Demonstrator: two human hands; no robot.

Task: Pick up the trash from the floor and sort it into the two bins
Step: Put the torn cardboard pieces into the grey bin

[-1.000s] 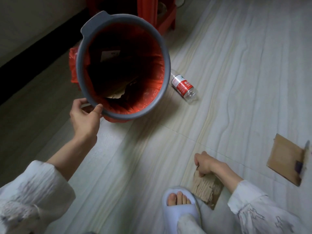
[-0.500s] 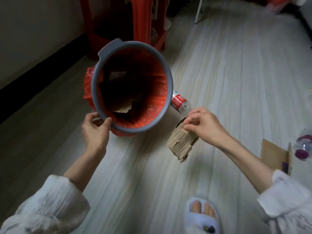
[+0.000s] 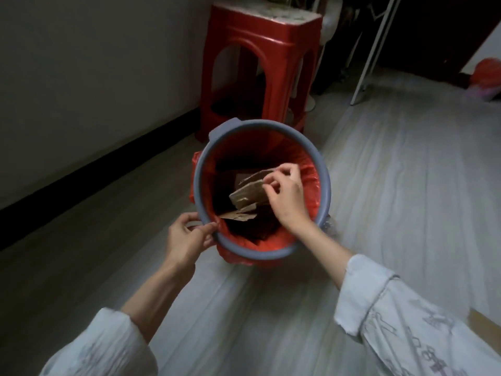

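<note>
A grey bin point(image 3: 324, 185) lined with a red bag stands on the pale floor in front of me, with torn cardboard scraps point(image 3: 238, 215) inside. My left hand point(image 3: 187, 240) grips the bin's near-left rim. My right hand point(image 3: 284, 196) reaches over the bin's mouth, and its thumb and fingers pinch the edge of a folded brown cardboard piece point(image 3: 248, 196) that hangs inside the opening. Part of that piece is hidden under the hand.
A red plastic stool point(image 3: 260, 63) stands just behind the bin against the wall. A clear plastic bottle point(image 3: 329, 226) peeks out at the bin's right side. Another brown cardboard point(image 3: 485, 322) lies at the right edge. White frame legs point(image 3: 371, 50) and something red point(image 3: 488, 70) stand far right.
My right hand lifted the cardboard piece off the floor near my foot and carried it up and left into the bin's mouth. My left hand kept hold of the rim, and the bin stands more upright.
</note>
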